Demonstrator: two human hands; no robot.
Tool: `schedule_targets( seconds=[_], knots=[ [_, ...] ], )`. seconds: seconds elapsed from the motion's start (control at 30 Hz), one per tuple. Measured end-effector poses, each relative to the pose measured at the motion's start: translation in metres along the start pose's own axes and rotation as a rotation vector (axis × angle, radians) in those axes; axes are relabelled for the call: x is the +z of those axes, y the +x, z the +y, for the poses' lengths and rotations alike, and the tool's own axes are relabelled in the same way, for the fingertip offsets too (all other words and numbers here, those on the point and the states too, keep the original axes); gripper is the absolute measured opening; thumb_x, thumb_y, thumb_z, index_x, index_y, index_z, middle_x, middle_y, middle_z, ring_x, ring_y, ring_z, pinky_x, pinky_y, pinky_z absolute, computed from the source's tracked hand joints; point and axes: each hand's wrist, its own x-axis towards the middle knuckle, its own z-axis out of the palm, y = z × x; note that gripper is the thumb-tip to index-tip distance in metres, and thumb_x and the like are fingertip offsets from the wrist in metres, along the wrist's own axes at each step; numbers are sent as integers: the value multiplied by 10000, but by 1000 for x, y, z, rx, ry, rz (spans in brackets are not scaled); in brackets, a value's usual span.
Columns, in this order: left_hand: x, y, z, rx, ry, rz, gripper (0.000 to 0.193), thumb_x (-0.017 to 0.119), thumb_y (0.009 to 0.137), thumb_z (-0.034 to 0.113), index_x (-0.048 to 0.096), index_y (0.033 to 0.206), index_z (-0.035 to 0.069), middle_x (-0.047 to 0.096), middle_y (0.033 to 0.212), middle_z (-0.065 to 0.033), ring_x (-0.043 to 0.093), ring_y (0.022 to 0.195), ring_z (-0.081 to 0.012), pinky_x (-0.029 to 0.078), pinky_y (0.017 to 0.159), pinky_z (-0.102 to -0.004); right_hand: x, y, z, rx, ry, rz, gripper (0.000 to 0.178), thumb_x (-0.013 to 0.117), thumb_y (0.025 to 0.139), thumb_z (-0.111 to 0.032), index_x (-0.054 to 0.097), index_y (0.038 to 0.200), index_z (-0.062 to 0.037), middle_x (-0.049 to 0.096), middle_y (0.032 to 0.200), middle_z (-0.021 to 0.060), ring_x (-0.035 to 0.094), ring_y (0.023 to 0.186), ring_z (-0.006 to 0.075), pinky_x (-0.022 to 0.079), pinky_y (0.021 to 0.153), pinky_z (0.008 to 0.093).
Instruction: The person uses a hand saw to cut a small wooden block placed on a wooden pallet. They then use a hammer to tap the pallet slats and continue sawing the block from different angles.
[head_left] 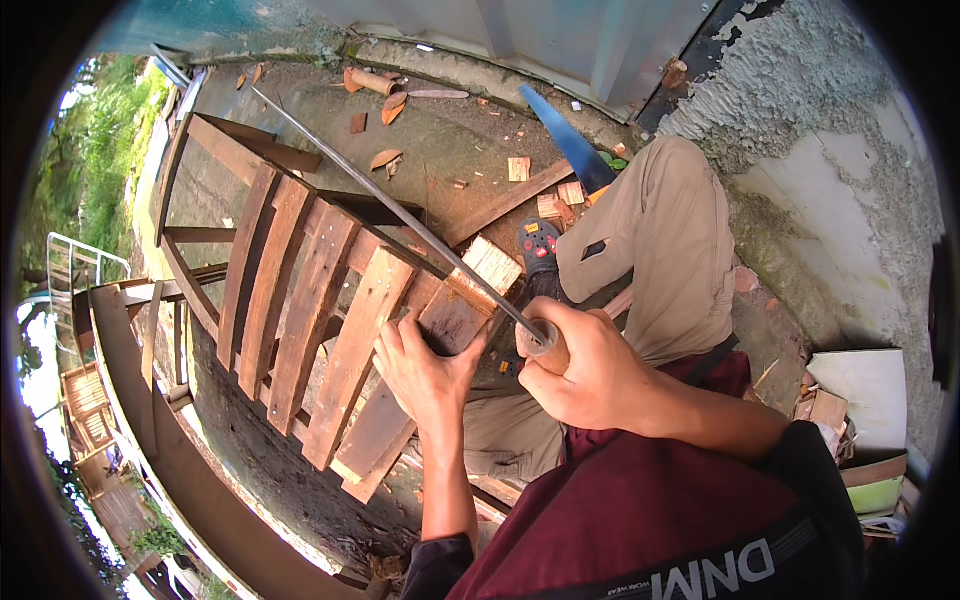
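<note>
Right hand (590, 370) wrapped tight round the handle (546, 352) of a long thin blade (380, 195), which angles far left over the wood block (450, 325); contact, can't tell. Left hand (425, 375) half-spread, thumb and fingers straddling that block on the slatted wooden frame's (290, 270) right side, apparently to stop it shifting.

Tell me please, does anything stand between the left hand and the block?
Nothing visible does: the left hand touches the block directly. The metal tool passes beyond the hand, not between them.
</note>
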Motion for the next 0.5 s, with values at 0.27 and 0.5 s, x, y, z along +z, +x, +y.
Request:
schedule_targets(
  seconds=[0.27,0.5],
  knots=[
    [-3,0,-1,-54,20,-50,782,966,560,398,624,1135,-7,580,1146,-193,551,1090,-409,454,956,-499,6,-6,16,65,18,-10,237,659,846,-129,611,974,66,651,732,291,694,813,470,541,684,496],
    [-3,0,3,-47,6,-39,764,965,564,368,631,1135,-13,583,1146,-194,552,1097,-404,454,959,-500,19,-3,68,171,-46,-82,228,671,843,-141,611,949,53,674,793,286,694,864,474,540,719,500]
  ],
)
